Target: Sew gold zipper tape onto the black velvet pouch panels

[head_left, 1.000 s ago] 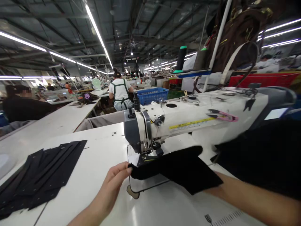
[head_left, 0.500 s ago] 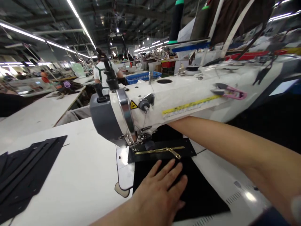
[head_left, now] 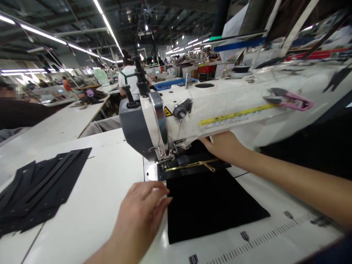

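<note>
A black fabric panel (head_left: 211,205) lies flat on the sewing machine bed. Across its far end is a dark strip with a gold metal zipper (head_left: 187,166), its pull hanging toward me at the right. The strip's left part sits by the presser foot (head_left: 165,164). At the panel's left edge, my left hand (head_left: 144,205) has its fingers bent, thumb and fingertips closed on the edge. Beneath the machine arm, my right hand (head_left: 224,145) reaches behind the zipper strip to the dark fabric there; the arm hides most of its fingers.
The white sewing machine (head_left: 233,99) spans the middle and right. Pink-handled thread snips (head_left: 291,99) rest on its arm. A pile of black pieces (head_left: 46,187) lies on the table at left. Ruler marks (head_left: 264,240) run along the front. Another person (head_left: 129,75) is beyond.
My left hand has moved left off the panel's top to its left edge, its spread fingers now bent. My right hand has come partly into sight beneath the machine arm. The view has shifted.
</note>
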`<state>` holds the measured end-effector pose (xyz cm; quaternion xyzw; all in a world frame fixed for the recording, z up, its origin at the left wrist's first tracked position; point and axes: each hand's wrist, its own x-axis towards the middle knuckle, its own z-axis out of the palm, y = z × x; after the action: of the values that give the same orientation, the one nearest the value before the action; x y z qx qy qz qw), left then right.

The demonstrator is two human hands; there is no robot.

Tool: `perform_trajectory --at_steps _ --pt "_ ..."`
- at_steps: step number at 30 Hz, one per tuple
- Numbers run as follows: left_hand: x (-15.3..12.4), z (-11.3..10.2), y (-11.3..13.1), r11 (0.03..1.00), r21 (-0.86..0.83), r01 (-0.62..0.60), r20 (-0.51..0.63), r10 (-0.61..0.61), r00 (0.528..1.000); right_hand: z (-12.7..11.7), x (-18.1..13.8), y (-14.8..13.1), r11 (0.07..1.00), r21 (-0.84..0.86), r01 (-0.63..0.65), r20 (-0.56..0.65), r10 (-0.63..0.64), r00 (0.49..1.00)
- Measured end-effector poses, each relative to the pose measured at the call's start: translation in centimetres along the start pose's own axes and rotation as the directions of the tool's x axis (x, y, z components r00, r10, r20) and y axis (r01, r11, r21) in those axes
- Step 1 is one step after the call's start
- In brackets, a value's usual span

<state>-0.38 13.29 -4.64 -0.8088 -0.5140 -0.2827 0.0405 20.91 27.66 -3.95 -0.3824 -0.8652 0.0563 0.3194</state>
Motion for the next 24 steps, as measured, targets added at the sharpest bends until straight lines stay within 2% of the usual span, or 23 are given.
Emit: perform_trajectory --at_steps 2,4,5,7,10,16,24 --pt "-0.3 0.0 -2.2 0.989 0.149 0.001 -0.032 0.004 0.999 0.2 -2.0 -2.3 0.989 -0.035 0.141 0.026 -0.140 0.990" --pt "-0.2 0.8 -3.6 0.980 0.190 -0.061 -0.029 0.068 0.997 1.1 -3.7 -4.7 0.946 -0.044 0.322 0.078 -0.318 0.945" --pt "-0.1 1.2 -3.8 0.977 0.196 -0.080 -0.026 0.087 0.996 1.8 -4.2 -5.6 0.932 -0.049 0.360 0.091 -0.355 0.930" --pt "0.2 2.0 -3.7 0.973 0.213 -0.089 -0.029 0.097 0.995 3.5 -4.2 -6.6 0.932 -0.066 0.357 0.099 -0.350 0.931" --pt "0.4 2.4 -3.0 0.960 0.264 -0.089 -0.023 0.099 0.995 5.0 -2.8 -6.1 0.935 -0.040 0.352 0.133 -0.344 0.929" --pt "0.3 2.8 -2.8 0.941 0.320 -0.107 -0.044 0.128 0.991 4.7 -1.6 -4.5 0.908 0.022 0.419 0.186 -0.415 0.891" --pt "0.4 3.1 -2.7 0.941 0.312 -0.129 -0.052 0.153 0.987 4.9 -1.8 -4.9 0.903 0.033 0.429 0.171 -0.428 0.888"
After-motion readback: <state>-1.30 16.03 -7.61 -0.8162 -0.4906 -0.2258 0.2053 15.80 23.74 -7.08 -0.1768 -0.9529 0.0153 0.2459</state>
